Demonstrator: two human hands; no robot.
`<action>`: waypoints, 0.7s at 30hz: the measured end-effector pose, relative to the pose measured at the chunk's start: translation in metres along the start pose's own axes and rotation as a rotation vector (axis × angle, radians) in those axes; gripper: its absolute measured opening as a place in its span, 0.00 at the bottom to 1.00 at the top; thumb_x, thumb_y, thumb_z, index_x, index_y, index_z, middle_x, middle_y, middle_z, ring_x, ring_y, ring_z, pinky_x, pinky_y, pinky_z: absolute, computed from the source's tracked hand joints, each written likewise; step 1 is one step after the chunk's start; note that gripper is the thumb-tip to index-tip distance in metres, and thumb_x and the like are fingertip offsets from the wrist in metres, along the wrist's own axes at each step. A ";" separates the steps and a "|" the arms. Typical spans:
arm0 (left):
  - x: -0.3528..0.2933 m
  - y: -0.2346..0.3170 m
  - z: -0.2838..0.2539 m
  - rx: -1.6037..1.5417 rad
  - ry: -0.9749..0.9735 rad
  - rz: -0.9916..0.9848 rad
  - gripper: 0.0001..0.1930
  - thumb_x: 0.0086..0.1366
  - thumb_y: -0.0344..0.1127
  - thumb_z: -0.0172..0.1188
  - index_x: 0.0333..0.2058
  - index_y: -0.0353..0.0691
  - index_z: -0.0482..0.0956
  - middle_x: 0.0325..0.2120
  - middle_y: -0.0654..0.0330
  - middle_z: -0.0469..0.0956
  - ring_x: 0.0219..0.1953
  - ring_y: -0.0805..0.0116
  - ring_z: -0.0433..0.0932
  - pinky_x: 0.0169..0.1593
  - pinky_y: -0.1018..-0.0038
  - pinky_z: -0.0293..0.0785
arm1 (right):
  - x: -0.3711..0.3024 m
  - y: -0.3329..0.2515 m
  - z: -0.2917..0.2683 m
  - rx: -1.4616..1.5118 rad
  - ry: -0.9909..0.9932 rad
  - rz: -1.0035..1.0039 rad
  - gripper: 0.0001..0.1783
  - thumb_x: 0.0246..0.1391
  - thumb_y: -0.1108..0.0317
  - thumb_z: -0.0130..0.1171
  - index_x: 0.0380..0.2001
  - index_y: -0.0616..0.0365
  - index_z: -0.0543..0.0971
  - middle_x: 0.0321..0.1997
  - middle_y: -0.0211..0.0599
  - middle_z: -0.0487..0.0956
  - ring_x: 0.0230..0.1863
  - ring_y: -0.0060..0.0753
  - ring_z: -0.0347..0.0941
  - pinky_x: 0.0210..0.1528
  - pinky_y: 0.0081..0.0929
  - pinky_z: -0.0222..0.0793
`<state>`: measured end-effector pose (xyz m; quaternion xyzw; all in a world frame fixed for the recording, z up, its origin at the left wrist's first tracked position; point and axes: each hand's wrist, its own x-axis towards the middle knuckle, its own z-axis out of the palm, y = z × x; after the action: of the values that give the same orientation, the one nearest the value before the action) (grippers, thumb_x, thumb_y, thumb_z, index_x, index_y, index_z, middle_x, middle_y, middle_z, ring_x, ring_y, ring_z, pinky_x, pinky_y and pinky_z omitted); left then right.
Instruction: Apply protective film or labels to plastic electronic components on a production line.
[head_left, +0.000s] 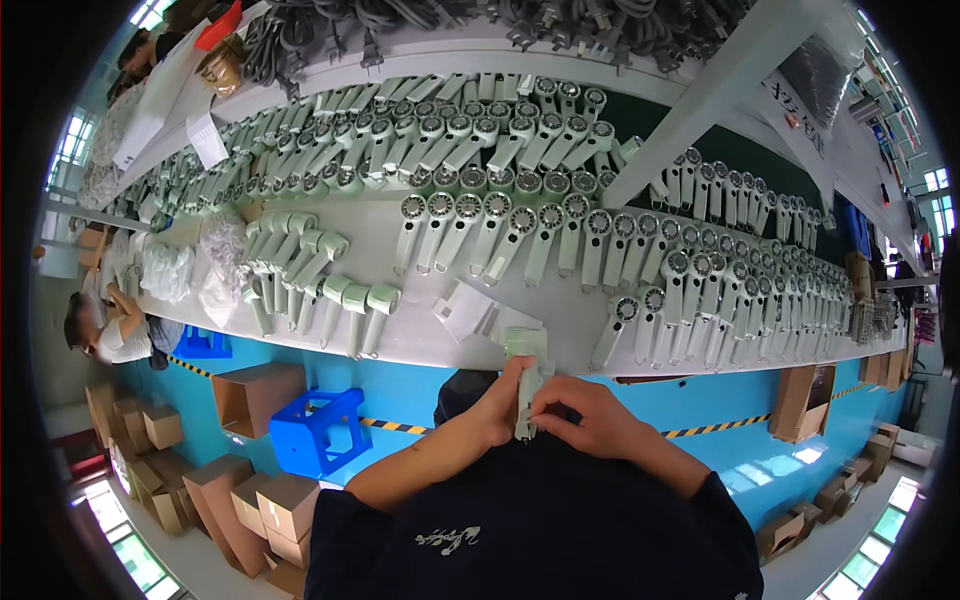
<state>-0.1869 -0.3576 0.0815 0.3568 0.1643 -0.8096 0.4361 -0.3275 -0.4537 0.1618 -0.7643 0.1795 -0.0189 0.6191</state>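
Note:
A pale green hair dryer (524,345) is held upright close to my body, its head up and its handle pointing down toward me. My left hand (505,400) wraps round the handle from the left. At the lower part of the handle, my right hand (590,415) has its thumb and fingertips pinched together against the side; anything small between them is too hidden to make out. Just beyond the held dryer, white paper pieces (465,312) lie by the table's near edge. Rows of similar dryers (545,235) with round vented ends stand behind them.
Clear plastic bags (222,265) and more dryers (355,300) lie to the left on the white table (430,365). Bundled grey power cords (370,25) fill a shelf above. A slanted post (700,110) crosses the right side. Blue stools (318,432) and cardboard boxes (258,395) stand on the floor.

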 end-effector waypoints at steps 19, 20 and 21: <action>0.019 0.016 -0.007 0.051 0.102 -0.052 0.27 0.59 0.64 0.42 0.38 0.45 0.74 0.30 0.59 0.75 0.30 0.62 0.74 0.28 0.66 0.71 | 0.018 0.006 0.026 -0.500 0.220 -0.093 0.05 0.48 0.70 0.60 0.29 0.55 0.74 0.27 0.35 0.73 0.28 0.41 0.71 0.29 0.34 0.65; 0.021 0.016 -0.009 0.052 0.099 -0.050 0.27 0.59 0.64 0.42 0.38 0.45 0.74 0.30 0.59 0.75 0.30 0.62 0.74 0.28 0.66 0.71 | 0.017 0.007 0.028 -0.507 0.243 -0.089 0.05 0.47 0.70 0.61 0.28 0.55 0.74 0.27 0.34 0.74 0.29 0.41 0.71 0.29 0.34 0.65; 0.024 0.012 -0.014 0.025 0.096 -0.053 0.27 0.59 0.63 0.42 0.38 0.45 0.74 0.31 0.59 0.75 0.30 0.62 0.74 0.29 0.66 0.72 | 0.017 0.007 0.030 -0.513 0.262 -0.085 0.05 0.46 0.71 0.61 0.28 0.55 0.75 0.27 0.34 0.74 0.29 0.42 0.71 0.29 0.35 0.64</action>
<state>-0.1795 -0.3709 0.0550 0.3960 0.1843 -0.8050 0.4015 -0.3057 -0.4322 0.1446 -0.8937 0.2246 -0.0975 0.3759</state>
